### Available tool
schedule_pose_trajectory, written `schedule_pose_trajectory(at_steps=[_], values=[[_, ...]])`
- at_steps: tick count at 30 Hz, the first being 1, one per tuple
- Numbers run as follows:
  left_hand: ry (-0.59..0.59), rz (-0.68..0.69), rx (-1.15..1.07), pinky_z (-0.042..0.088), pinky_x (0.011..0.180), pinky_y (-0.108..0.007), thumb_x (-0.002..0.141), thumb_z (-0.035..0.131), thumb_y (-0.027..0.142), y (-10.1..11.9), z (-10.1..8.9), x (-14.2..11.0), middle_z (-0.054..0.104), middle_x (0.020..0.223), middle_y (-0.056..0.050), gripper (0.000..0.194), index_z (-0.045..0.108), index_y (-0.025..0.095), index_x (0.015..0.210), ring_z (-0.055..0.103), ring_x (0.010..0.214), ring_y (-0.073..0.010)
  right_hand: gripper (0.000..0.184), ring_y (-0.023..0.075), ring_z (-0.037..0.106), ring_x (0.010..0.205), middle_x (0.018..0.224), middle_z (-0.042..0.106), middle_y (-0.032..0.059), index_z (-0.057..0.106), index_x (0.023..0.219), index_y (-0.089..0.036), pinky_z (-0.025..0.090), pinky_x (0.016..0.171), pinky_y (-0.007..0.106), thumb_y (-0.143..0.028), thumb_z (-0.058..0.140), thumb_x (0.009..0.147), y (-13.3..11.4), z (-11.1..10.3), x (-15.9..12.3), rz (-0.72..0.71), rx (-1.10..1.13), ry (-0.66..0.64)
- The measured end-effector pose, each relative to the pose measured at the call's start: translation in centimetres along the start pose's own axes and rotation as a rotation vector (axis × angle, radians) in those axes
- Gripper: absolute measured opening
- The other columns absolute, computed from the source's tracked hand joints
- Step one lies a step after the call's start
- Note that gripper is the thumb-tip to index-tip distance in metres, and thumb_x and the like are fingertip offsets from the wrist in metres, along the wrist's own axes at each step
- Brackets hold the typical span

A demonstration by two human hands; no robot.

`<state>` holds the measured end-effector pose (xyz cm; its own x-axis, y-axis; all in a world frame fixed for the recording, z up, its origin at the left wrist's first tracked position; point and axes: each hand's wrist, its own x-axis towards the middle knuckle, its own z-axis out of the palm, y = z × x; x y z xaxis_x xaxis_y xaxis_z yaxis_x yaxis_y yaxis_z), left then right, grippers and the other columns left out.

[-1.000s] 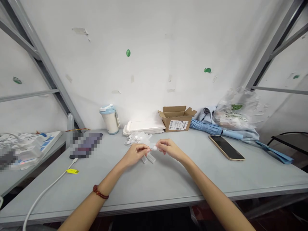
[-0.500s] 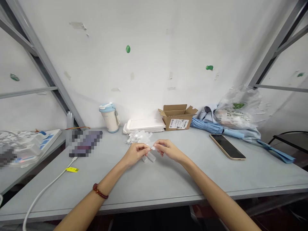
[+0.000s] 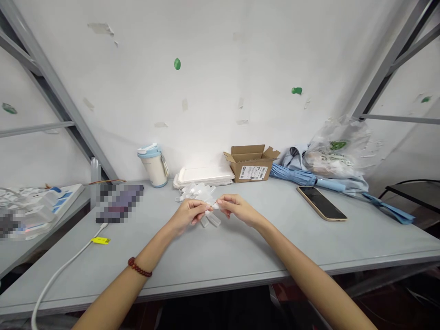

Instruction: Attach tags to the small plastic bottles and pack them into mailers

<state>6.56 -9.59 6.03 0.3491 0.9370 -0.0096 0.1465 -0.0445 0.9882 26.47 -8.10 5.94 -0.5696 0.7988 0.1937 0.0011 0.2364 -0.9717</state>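
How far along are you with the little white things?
Done: nothing clearly; I can't tell whether any in the white pile are finished. In hand: a small white piece, at the fingertips of the left hand and right hand. Left: that piece, and perhaps the pile lying just beyond the hands.

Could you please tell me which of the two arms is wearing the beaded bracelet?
The left arm wears the reddish-brown beaded bracelet; the right arm is bare.

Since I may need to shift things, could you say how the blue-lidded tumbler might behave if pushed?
The tumbler would probably tip if pushed high, being tall and narrowing toward its base. Its side strap looks soft and would likely swing.
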Motion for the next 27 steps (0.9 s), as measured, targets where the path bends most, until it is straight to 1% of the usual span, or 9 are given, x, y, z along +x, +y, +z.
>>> schedule_pose_trajectory(at_steps=[3,6,9,14,18,23,27], values=[[0.003,0.013,-0.007,0.023,0.043,-0.022,0.077,0.056,0.045,0.26,-0.24,0.07,0.044,0.047,0.004,0.037,0.069,0.01,0.075,0.03,0.039,-0.0042,0.031,0.0079,0.037,0.053,0.058,0.041,-0.0043,0.05,0.067,-0.016,0.037,0.052,0.023,-0.043,0.054,0.082,-0.06,0.05,0.12,-0.017,0.077,0.004],[0.035,0.017,-0.019,0.023,0.044,-0.022,0.078,0.054,0.047,0.52,-0.24,0.12,0.047,0.05,0.003,0.04,0.067,0.01,0.072,0.03,0.04,-0.004,0.031,0.0078,0.036,0.053,0.057,0.04,-0.0046,0.051,0.068,-0.016,0.036,0.051,0.023,-0.044,0.055,0.081,-0.3,0.1,0.09,0.013,0.102,0.015],[0.038,0.04,-0.004,0.025,0.045,-0.022,0.076,0.057,0.046,0.64,-0.2,0.09,0.046,0.051,0.004,0.036,0.064,0.011,0.067,0.03,0.041,-0.0037,0.033,0.0077,0.036,0.052,0.057,0.04,-0.0048,0.05,0.067,-0.016,0.036,0.051,0.023,-0.045,0.056,0.08,-0.48,0.15,0.05,0.033,0.1,0.03],[0.033,0.065,0.056,0.027,0.045,-0.021,0.072,0.062,0.039,0.4,-0.28,0.05,0.047,0.053,0.004,0.026,0.065,0.013,0.069,0.032,0.043,-0.0042,0.035,0.0069,0.039,0.05,0.054,0.044,-0.0046,0.048,0.065,-0.016,0.033,0.051,0.022,-0.046,0.055,0.081,-0.22,0.21,0.09,0.048,0.057,0.024],[0.051,0.085,0.108,0.026,0.043,-0.021,0.072,0.063,0.042,0.34,-0.23,0.03,0.049,0.053,0.003,0.03,0.065,0.013,0.066,0.032,0.043,-0.0046,0.034,0.0064,0.037,0.046,0.052,0.046,-0.0053,0.05,0.071,-0.017,0.032,0.048,0.021,-0.049,0.056,0.079,0.18,0.35,0.19,0.087,0.084,0.048],[0.09,0.096,0.142,0.027,0.041,-0.02,0.07,0.063,0.045,0.76,0.04,-0.1,0.053,0.054,0.002,0.032,0.064,0.013,0.069,0.034,0.042,-0.0051,0.032,0.0061,0.035,0.047,0.053,0.042,-0.0065,0.051,0.073,-0.017,0.034,0.048,0.021,-0.048,0.058,0.078,0.16,0.72,0.25,0.082,0.126,0.057],[0.093,0.105,0.173,0.03,0.043,-0.021,0.075,0.057,0.046,0.95,-0.22,-0.09,0.048,0.047,0.003,0.036,0.061,0.014,0.06,0.034,0.041,-0.0058,0.033,0.0062,0.035,0.048,0.055,0.042,-0.0062,0.051,0.075,-0.017,0.035,0.048,0.021,-0.049,0.057,0.078,-0.13,0.89,0.21,0.061,0.106,0.053]])
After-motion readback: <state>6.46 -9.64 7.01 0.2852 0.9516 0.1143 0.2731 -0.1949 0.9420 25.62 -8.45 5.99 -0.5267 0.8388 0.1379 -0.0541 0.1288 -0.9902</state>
